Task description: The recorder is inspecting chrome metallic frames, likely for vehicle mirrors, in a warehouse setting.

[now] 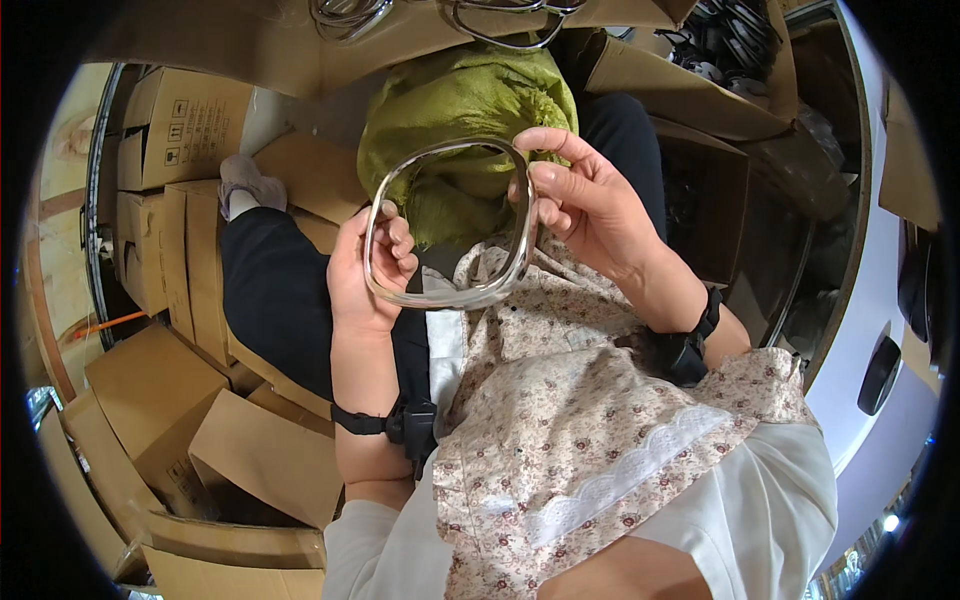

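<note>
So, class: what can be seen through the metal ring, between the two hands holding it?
In the head view, the green sack shows through the metal ring, between the left hand and right hand, with floral cloth lower down.

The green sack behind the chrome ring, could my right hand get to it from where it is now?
Probably yes: the right hand sits just in front of the green sack, nothing between, but it grips the chrome ring.
</note>
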### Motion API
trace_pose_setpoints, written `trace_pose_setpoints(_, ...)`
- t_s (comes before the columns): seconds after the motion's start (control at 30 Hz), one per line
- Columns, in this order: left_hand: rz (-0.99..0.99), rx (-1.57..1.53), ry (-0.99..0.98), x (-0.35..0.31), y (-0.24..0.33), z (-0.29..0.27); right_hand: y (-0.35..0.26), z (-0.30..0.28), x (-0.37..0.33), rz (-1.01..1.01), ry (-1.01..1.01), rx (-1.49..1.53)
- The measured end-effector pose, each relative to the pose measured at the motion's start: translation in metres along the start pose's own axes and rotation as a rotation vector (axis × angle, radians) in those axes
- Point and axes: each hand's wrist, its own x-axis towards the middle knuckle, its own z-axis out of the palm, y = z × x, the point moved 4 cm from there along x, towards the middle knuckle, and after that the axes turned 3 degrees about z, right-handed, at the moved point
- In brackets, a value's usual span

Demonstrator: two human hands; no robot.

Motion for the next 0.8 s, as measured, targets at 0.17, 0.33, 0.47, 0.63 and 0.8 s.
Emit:
trace_pose_setpoints(0.17,0.006,0.229,0.088,0.005,-0.011,-0.001,-0.015,0.02,-0.017,-0.11,-0.063,-0.123)
trace_pose_setpoints(0.33,0.24,0.113,-0.138,0.002,-0.007,0.025,-0.016,0.032,-0.043,-0.255,-0.13,-0.355)
trace_pose_setpoints(0.47,0.393,0.264,-0.253,0.004,-0.008,0.053,-0.02,0.015,-0.061,-0.241,-0.139,-0.615)
trace_pose_setpoints(0.63,0.346,0.701,-0.253,0.027,-0.024,0.061,-0.039,-0.045,-0.089,-0.525,0.233,-0.449)
trace_pose_setpoints(0.8,0.178,1.254,-0.095,0.097,-0.035,0.005,-0.051,-0.191,-0.127,-0.658,0.84,-0.505)
